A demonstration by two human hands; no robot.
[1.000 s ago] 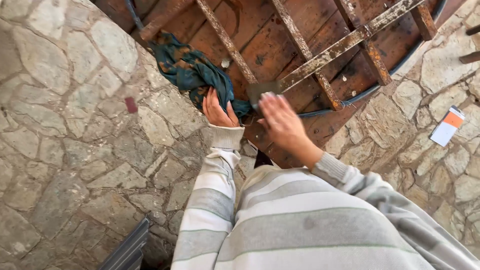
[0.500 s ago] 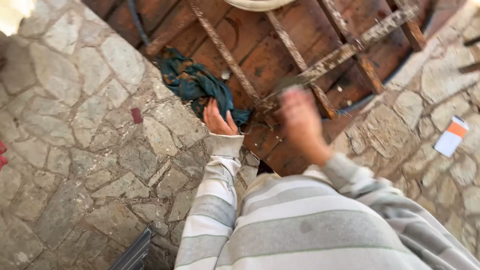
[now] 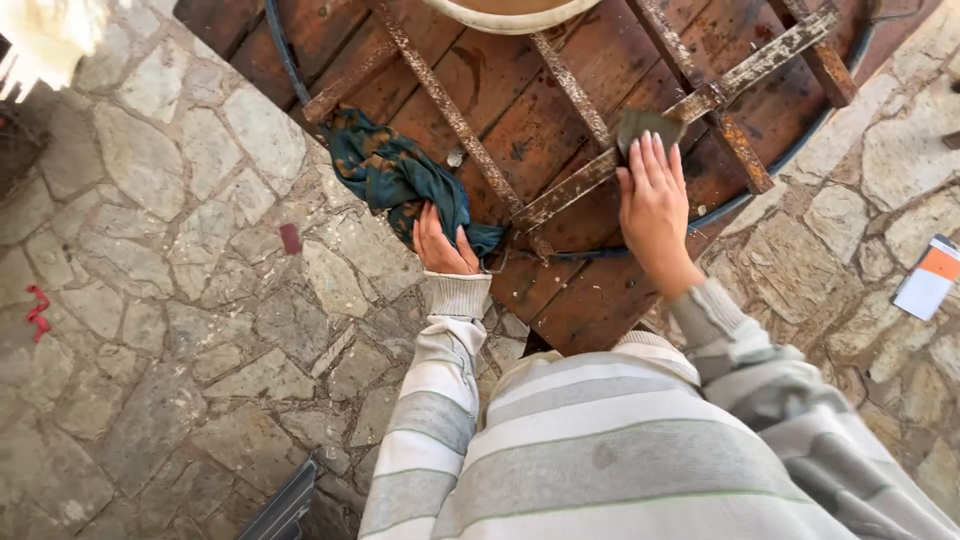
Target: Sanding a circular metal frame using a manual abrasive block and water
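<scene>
The right hand (image 3: 655, 195) is pressing a small dark sanding pad (image 3: 645, 125) flat against a rusty metal bar (image 3: 600, 170), fingers stretched over it, not curled around. The left hand (image 3: 443, 243), at about eight o'clock from the right one, is resting closed on a dark teal cloth (image 3: 395, 175) at the edge of the round wooden board (image 3: 590, 290). To work well, the person is probably needing even pressure along the bar, keeping the pad from slipping off its narrow top. Stone paving (image 3: 150, 300) is lying around.
</scene>
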